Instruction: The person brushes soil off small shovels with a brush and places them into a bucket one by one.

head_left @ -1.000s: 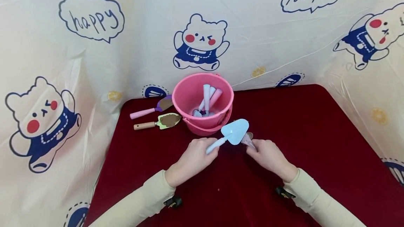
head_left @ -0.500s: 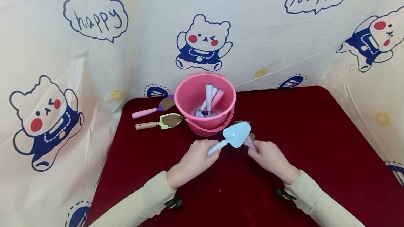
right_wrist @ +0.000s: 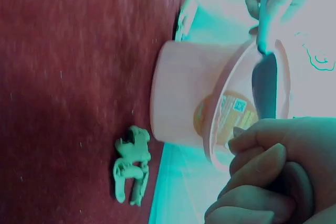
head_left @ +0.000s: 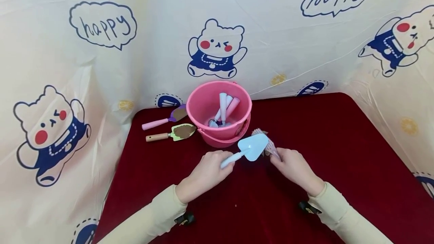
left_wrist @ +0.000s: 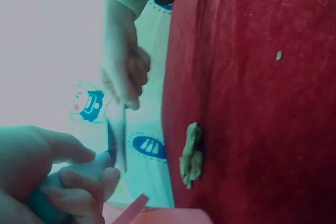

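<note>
My left hand (head_left: 211, 166) grips the pale handle of a light blue toy trowel (head_left: 252, 147), its blade raised over the table towards the right. In my right hand (head_left: 295, 166) is a bunched, pale lilac cloth (head_left: 270, 147) with a nubbly surface, pinched beside the blade's right edge; part of it is hidden behind the blade. Close behind both hands stands a pink bucket (head_left: 217, 140) holding several small tools with pale and pink handles (head_left: 222, 106). A crumpled lump (left_wrist: 191, 156) lies on the table under the hands, near the bucket's base in the right wrist view.
Left of the bucket lie a purple trowel with a pink handle (head_left: 155, 124) and a green trowel with a wooden handle (head_left: 157, 137), both with brown matter on their blades. Dark red cloth (head_left: 322, 131) covers the table; a printed white curtain (head_left: 271, 29) hangs behind.
The right hand has shifted slightly right, and more of the cloth now shows above and beside the blade. The trowel has tilted a little in the left hand.
</note>
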A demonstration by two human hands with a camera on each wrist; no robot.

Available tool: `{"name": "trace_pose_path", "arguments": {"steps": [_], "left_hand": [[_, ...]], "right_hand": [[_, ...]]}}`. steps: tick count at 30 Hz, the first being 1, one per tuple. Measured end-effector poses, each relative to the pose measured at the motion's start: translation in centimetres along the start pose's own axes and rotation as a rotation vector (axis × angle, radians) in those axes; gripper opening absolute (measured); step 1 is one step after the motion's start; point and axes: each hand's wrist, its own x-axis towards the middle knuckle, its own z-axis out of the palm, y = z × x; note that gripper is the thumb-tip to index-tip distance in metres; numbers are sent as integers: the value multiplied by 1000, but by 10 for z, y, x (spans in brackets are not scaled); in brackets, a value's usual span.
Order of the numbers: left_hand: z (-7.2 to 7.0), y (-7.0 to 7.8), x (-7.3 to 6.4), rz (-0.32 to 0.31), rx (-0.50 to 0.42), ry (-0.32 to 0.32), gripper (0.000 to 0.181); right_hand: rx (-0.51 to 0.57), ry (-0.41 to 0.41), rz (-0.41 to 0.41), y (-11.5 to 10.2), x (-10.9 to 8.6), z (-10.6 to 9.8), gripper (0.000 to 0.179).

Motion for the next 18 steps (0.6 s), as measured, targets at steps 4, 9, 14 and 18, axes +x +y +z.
{"name": "trace_pose_path", "arguments": {"steps": [4, 9, 14, 18], "left_hand": [[-17, 1, 2, -30, 17, 14, 12], [-55, 4, 12, -69, -57, 33, 23], [-100, -1, 26, -97, -60, 44, 29], [-131, -8, 39, -185, -29, 33, 31]], "right_hand": [[34, -28, 3, 5, 3, -4, 27], [92, -121, 35, 8, 1, -7, 24], [38, -96, 4, 13, -1, -6, 30], [60, -109, 53, 12, -1, -7, 39]]}}
